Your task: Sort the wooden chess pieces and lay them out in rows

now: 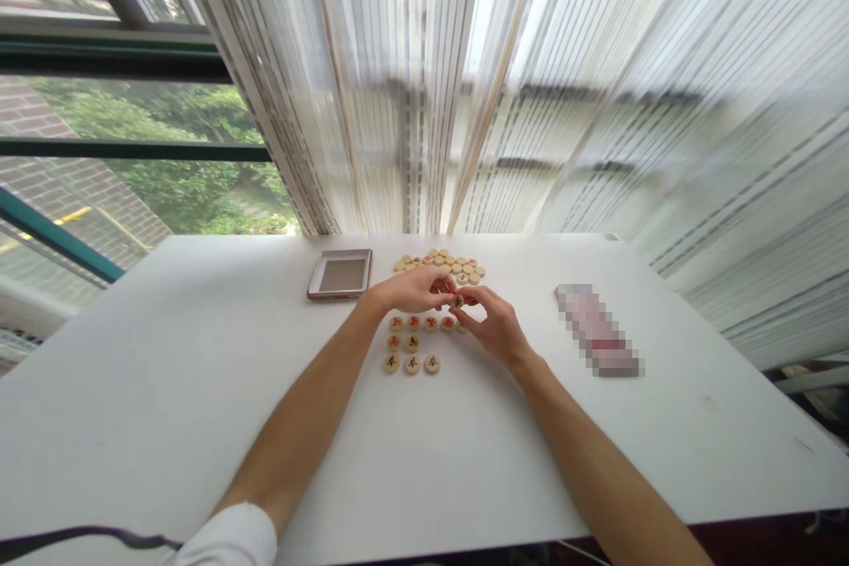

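Both hands meet over the middle of a white table. My left hand and my right hand pinch one round wooden chess piece between their fingertips. Below the hands, several wooden pieces with red and black characters lie in short rows. Beyond the hands sits a loose pile of the same pieces, most of them face down.
A shallow rectangular box lid or tray lies at the back left of the pile. A blurred pinkish oblong object rests to the right. Striped sheer curtains and a window stand behind the table's far edge.
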A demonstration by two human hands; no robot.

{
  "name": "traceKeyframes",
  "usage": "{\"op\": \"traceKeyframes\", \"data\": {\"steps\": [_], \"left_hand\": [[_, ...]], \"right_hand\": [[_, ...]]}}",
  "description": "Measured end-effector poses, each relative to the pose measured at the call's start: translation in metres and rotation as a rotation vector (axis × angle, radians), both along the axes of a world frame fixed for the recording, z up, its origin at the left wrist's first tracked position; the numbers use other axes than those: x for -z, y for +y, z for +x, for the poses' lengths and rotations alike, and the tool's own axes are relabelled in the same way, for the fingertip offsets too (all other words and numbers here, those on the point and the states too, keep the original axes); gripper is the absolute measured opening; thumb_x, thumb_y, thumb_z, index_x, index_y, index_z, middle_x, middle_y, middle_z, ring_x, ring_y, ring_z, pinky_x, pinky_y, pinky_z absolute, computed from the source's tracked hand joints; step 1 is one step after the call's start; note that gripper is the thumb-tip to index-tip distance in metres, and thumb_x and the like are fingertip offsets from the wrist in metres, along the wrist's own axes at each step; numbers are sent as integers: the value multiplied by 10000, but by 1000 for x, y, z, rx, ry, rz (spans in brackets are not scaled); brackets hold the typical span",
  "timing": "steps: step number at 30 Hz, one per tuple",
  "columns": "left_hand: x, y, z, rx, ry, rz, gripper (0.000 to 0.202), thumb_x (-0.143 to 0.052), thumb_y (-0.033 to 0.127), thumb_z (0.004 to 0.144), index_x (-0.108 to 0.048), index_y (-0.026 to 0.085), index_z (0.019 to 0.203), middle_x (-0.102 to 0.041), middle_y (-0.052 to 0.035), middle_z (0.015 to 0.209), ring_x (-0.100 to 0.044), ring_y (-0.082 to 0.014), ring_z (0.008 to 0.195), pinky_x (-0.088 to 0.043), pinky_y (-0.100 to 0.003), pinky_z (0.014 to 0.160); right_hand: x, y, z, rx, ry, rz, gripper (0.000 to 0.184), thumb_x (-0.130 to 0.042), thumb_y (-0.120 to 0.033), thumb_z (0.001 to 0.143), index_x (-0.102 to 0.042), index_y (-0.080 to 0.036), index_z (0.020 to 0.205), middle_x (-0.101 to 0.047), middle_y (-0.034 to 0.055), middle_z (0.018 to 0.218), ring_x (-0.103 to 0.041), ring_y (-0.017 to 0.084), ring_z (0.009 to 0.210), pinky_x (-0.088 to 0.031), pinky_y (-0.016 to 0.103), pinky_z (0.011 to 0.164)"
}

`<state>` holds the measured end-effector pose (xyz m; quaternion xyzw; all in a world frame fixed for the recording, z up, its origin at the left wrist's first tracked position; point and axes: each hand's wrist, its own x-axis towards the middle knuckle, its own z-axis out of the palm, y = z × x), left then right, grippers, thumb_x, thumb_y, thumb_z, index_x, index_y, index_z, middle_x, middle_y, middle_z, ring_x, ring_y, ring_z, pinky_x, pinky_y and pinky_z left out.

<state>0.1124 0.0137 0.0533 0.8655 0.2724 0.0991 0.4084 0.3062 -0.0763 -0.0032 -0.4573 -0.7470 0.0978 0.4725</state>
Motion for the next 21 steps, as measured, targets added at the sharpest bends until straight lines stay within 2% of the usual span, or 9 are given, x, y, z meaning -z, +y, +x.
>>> {"op": "traceKeyframes", "data": {"steps": [8,14,18,21], "left_hand": [[-4,-5,4,-42,3,-16,256,-641,406,867,-626,178,983,-751,-41,920,-695,-154,810,-497,-224,658],[-8,-8,4,-112,-1,7,322,-697,483,817,-645,173,892,-756,-43,851,-706,-173,793,-492,-224,627],[-8,-7,3,-101,-27,-21,358,-713,509,808,-641,164,872,-752,-54,794,-712,-181,743,-484,-226,588],[-7,-8,4,-76,-61,-71,369,-717,513,813,-630,163,888,-758,-61,780,-720,-185,726,-494,-233,595]], "right_hand": [[3,0,-3,-27,55,-14,138,-681,-307,908,-665,-238,1027,-732,45,932,-697,188,798,-590,346,773],[2,-3,-6,-35,69,-21,158,-698,-260,894,-665,-239,1047,-715,36,901,-695,179,798,-603,328,756],[0,-4,-7,-45,76,-8,148,-670,-269,911,-660,-241,1055,-698,36,907,-679,174,795,-602,336,768],[-2,-5,-8,-2,86,25,152,-680,-275,903,-650,-240,1047,-700,31,908,-666,169,766,-597,333,749]]}}
